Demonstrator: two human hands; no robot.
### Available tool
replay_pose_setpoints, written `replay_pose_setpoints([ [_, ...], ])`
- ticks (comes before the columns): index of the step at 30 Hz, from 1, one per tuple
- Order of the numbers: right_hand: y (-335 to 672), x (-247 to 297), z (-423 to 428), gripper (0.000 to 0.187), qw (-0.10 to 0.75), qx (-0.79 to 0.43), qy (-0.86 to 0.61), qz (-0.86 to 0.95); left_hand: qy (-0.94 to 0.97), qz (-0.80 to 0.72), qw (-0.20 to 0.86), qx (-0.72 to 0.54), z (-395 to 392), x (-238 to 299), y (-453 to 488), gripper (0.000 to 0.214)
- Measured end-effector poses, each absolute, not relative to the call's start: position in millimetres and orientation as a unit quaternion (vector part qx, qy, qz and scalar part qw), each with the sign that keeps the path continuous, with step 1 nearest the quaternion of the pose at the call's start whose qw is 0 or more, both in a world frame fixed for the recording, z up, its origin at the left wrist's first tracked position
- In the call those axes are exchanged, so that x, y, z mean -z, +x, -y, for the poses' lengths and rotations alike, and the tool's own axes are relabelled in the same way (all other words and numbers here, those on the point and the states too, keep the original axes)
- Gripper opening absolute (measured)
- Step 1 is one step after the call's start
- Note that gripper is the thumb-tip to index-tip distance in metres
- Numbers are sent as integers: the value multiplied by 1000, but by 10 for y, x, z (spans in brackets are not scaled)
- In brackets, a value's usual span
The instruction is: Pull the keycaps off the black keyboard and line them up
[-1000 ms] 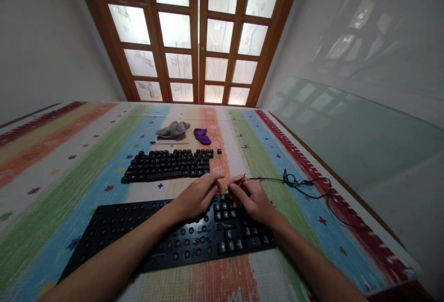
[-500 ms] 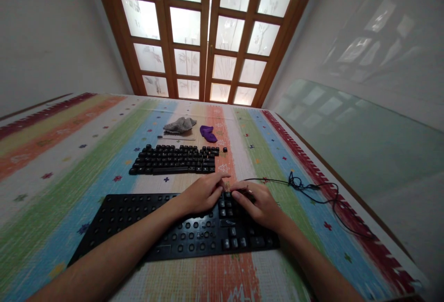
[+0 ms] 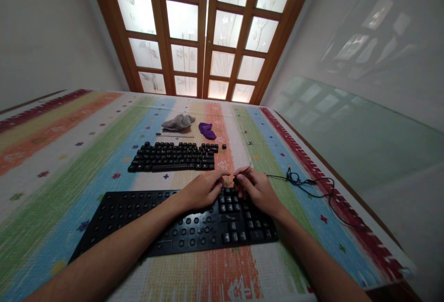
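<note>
A black keyboard (image 3: pixel 166 236) lies across the table before me; round bare key sockets fill its left and middle parts, and keycaps (image 3: pixel 231 207) sit on its right part. My left hand (image 3: pixel 203 190) rests over its top edge, index finger stretched out to the right, other fingers loosely bent. Just right of it, my right hand (image 3: pixel 256 188) is raised slightly over the keyboard's upper right, closed in a pinch. A small black keycap (image 3: pixel 236 181) shows at its fingertips. Something thin and wire-like (image 3: pixel 249 168) sticks up from the same fingers; its kind is unclear.
Removed black keycaps (image 3: pixel 173 157) stand in rows beyond the keyboard, with one loose keycap (image 3: pixel 224 146) to their right. Farther back lie a grey cloth (image 3: pixel 178 122) and a purple cloth (image 3: pixel 207 131). A tangled black cable (image 3: pixel 301 181) runs to the right. A striped tablecloth (image 3: pixel 69 154) covers the table.
My right hand has lifted up and away from the keys, and a black keycap now shows at its fingertips. My left hand stays almost in place. The view has shifted slightly.
</note>
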State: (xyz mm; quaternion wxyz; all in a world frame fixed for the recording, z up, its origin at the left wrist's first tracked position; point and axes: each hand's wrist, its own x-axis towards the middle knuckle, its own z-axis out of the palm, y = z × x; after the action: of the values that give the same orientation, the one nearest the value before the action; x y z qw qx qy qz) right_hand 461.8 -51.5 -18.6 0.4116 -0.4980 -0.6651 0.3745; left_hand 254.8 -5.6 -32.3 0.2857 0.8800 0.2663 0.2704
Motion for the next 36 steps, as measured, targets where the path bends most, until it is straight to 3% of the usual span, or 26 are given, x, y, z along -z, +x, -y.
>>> replay_pose_setpoints([
  [16, 4620, 180, 514, 38, 464, -402, -472, 633, 886, -222, 291, -285, 71, 300, 2519, 43],
  [36, 4676, 181, 526, 37, 432, -395, -409, 701, 853, -209, 356, -320, 22, 252, 2506, 26],
])
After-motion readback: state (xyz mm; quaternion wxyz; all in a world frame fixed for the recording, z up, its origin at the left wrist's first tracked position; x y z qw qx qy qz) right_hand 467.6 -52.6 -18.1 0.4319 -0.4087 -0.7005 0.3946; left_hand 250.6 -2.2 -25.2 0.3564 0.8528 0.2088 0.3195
